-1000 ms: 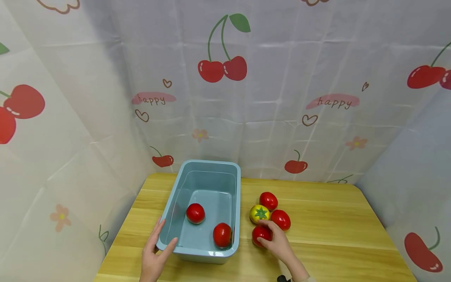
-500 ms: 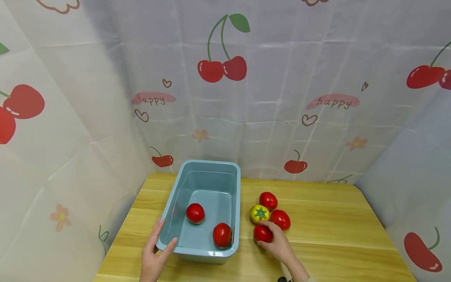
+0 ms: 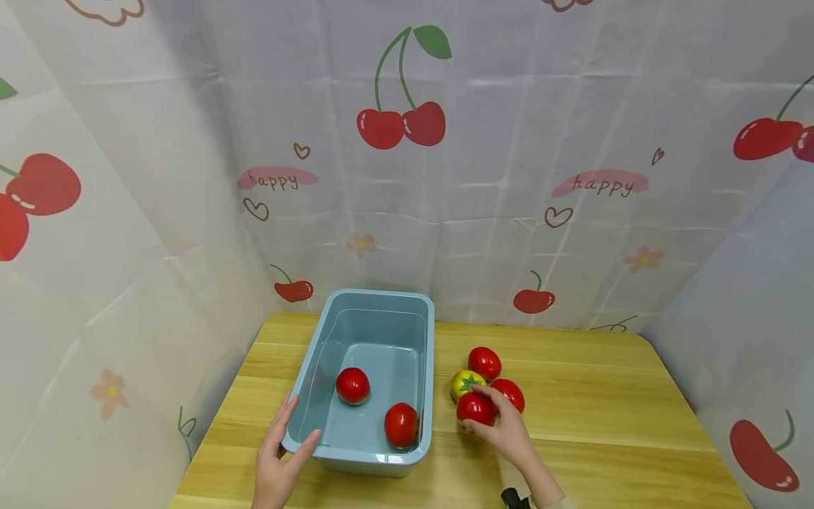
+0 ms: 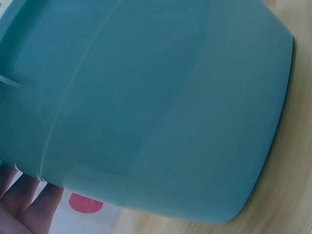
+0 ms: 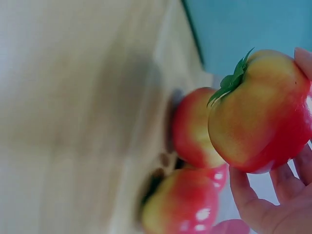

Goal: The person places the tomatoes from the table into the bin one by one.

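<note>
Cherry-print cloth hangs behind a pale wooden table (image 3: 591, 424), where a blue tub (image 3: 375, 322) already holds two red tomatoes (image 3: 352, 385). Beside the tub's right wall, the right hand (image 3: 505, 435) has its fingers curled around a red tomato (image 3: 473, 408), which seems just lifted clear of the wood, close in front of a yellow tomato (image 3: 467, 382) and two more red ones (image 3: 485, 362). To do this step well, I would judge that the grasp should stay cupped from below, as the wrist view shows, with fingertips (image 5: 253, 204) under the fruit, so that it clears the tub's rim without knocking its neighbours. The wrist reaches in from the lower right, palm turned towards the tub. The left hand (image 3: 280, 463) braces the tub's near left corner, thumb and fingers extended along the wall; how firmly it presses is hard to tell.
</note>
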Motion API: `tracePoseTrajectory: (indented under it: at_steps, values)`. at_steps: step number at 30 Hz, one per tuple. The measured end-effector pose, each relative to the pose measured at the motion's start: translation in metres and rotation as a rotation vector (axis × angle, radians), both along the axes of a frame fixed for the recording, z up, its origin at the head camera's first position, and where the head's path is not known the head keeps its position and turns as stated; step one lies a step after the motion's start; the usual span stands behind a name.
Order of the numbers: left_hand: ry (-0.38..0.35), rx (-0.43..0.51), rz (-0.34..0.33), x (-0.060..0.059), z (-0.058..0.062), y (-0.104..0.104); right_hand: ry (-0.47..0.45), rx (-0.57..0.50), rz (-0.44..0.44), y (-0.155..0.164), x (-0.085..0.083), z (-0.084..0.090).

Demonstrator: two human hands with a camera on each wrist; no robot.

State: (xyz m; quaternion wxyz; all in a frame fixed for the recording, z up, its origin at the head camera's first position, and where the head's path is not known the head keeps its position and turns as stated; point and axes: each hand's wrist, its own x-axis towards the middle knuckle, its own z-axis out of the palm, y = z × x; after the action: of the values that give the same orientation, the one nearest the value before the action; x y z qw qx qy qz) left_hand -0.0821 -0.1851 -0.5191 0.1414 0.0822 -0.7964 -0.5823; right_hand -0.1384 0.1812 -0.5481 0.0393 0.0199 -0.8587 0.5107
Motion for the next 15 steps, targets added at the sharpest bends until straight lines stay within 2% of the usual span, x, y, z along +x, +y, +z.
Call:
tracePoseTrajectory:
  at_steps: [15]
  values:
    - [0.005,-0.002,0.000,0.000,0.000,0.000,0.061,-0.042,0.029,-0.003,-0.001,0.034]
